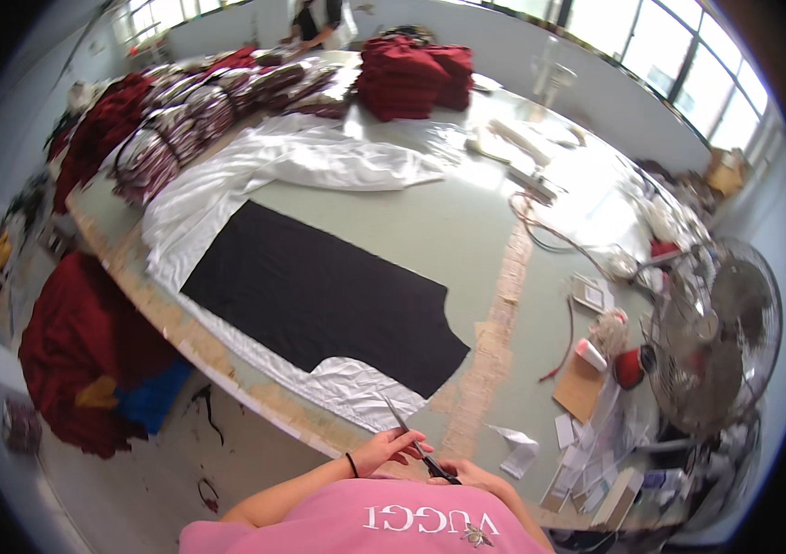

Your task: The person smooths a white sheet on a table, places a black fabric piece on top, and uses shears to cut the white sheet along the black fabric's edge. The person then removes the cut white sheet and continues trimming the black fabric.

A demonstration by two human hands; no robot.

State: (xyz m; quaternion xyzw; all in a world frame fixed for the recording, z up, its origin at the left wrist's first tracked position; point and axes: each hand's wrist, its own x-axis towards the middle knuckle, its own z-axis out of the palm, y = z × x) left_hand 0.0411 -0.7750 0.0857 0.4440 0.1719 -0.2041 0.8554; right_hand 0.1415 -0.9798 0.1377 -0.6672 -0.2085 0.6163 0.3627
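Close to my body at the table's near edge, a pair of scissors (418, 444) points up and to the left, blades toward the cloth. My right hand (468, 474) is closed around the dark handles. The fingers of my left hand (387, 451), with a black band at the wrist, are curled at the blades near the pivot. Just beyond the scissor tips lies a black fabric panel (328, 295), flat with curved cutouts at its right end. Beneath it, white shiny fabric (360, 388) shows along the near edge and in one cutout.
Bunched white cloth (291, 162) lies beyond the panel. Folded red fabric (411, 78) and wrapped bundles (171, 138) stand at the back. A fan (716, 332), a red spool (631, 367) and paper scraps (577, 462) are at right. Another person (319, 23) stands behind the table.
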